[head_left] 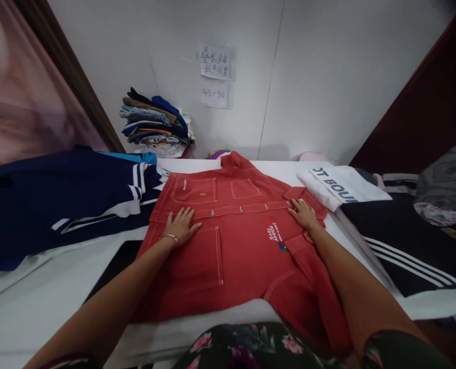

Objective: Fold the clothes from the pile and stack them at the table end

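A red denim jacket (235, 241) with white stitching lies spread flat on the white table (51, 297), buttons running across its middle. My left hand (181, 225), a thin bracelet at its wrist, rests palm down on the jacket's left part, fingers apart. Palm down as well, my right hand (302, 212) presses the jacket's right side near a folded sleeve. Neither hand grips anything.
A navy garment with white stripes (58, 200) lies at the left. A stack of folded clothes (156, 125) stands against the back wall under paper notes (218, 64). A folded white shirt with blue letters (341, 187) and a black striped garment (400, 241) lie at the right.
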Demonstrator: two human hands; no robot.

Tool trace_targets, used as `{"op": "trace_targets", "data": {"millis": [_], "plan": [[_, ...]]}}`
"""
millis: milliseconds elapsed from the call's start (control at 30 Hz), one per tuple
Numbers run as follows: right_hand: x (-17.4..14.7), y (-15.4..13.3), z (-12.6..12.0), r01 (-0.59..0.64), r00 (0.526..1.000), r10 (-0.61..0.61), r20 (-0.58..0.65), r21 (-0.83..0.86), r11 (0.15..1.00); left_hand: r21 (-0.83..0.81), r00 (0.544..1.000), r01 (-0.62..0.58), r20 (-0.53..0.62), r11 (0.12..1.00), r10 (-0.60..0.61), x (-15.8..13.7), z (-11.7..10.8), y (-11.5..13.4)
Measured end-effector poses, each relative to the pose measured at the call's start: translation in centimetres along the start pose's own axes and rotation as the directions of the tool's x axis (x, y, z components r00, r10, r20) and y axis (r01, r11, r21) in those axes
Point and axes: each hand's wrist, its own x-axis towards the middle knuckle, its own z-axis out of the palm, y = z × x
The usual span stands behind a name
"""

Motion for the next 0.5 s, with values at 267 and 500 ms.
{"op": "trace_targets", "data": {"millis": [267, 500], "plan": [[-0.5, 0.4, -2.4, -0.058, 0.990, 0.018, 0.142, 0.285, 0.957, 0.007, 0.999, 0.028, 0.019, 1.000, -0.028, 0.0, -0.8, 0.4], [-8.0, 2.4, -3.3, -0.131, 0.991, 0.054, 0.124, 0.783, 0.607, -0.001, 1.000, 0.017, 0.014, 1.000, -0.016, 0.0, -0.6, 0.4]]}}
